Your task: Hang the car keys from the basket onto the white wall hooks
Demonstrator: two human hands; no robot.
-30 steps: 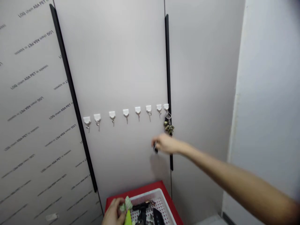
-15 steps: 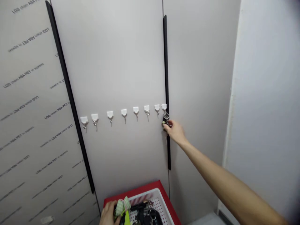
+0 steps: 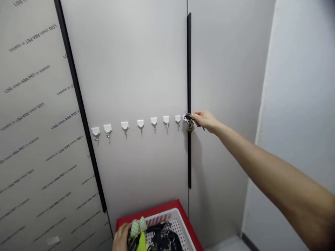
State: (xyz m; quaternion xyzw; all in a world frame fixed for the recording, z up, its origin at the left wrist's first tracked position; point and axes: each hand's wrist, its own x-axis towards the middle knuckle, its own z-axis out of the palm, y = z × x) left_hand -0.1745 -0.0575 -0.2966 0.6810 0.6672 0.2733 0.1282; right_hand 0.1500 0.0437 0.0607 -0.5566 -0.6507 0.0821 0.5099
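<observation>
My right hand (image 3: 205,120) pinches a bunch of keys (image 3: 188,116) on a metal ring, with a dark tag and a greenish round charm hanging below. It holds the bunch at the rightmost white hook (image 3: 184,118), which the keys partly cover; whether the ring is on the hook I cannot tell. At the bottom, my left hand (image 3: 121,237) is curled over the left side of a white plastic basket (image 3: 180,218). Close to its fingers lie a green checked bow (image 3: 138,226) and a yellow-green tag (image 3: 141,242). Black key fobs (image 3: 163,240) and rings fill the basket.
Several more white hooks (image 3: 140,123) run leftward in a row across the grey cabinet door. Long black handles (image 3: 189,69) border this door on both sides. Under the basket is a red surface (image 3: 154,208). A white wall (image 3: 295,104) stands at the right.
My right hand has risen with the bunch of keys, from just below the rightmost hook to its level. My left hand stays at the basket. The view has shifted slightly.
</observation>
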